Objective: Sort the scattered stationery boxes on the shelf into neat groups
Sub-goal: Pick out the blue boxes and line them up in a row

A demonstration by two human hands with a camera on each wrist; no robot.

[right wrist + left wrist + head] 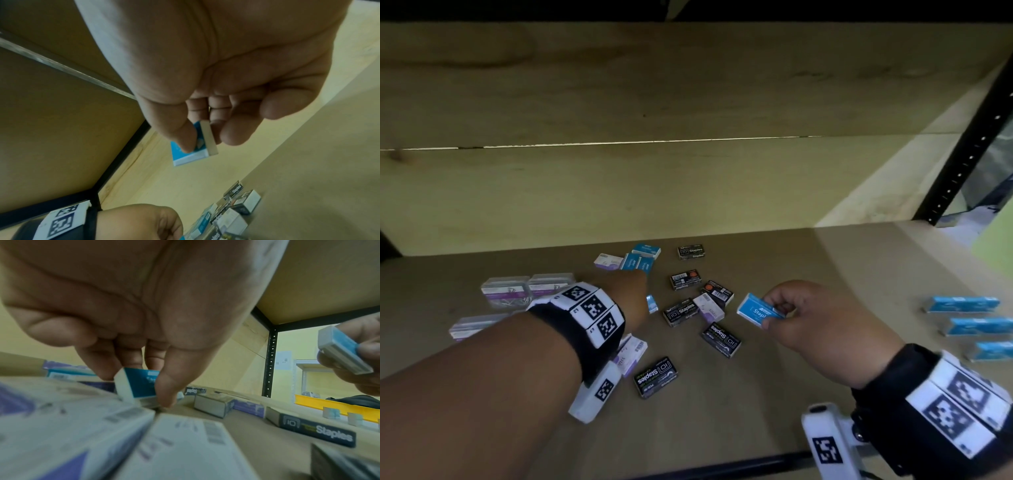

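Observation:
Small stationery boxes lie scattered on the brown shelf board (808,359). My right hand (774,310) (207,141) pinches a blue staples box (755,310) (190,155) between thumb and fingers, lifted off the board. My left hand (643,298) (139,389) reaches down into the pile and pinches another blue box (652,303) (141,386) by its sides, its lower edge near the board. Black staples boxes (681,312) (655,377) (721,339) and white-purple boxes (710,306) (631,353) lie mixed around both hands.
A row of blue boxes (962,304) (981,325) stands at the right. Clear plastic cases with purple labels (506,291) sit grouped at the left. More blue boxes (642,258) and a black one (690,251) lie toward the back wall. A black upright post (962,161) bounds the right side.

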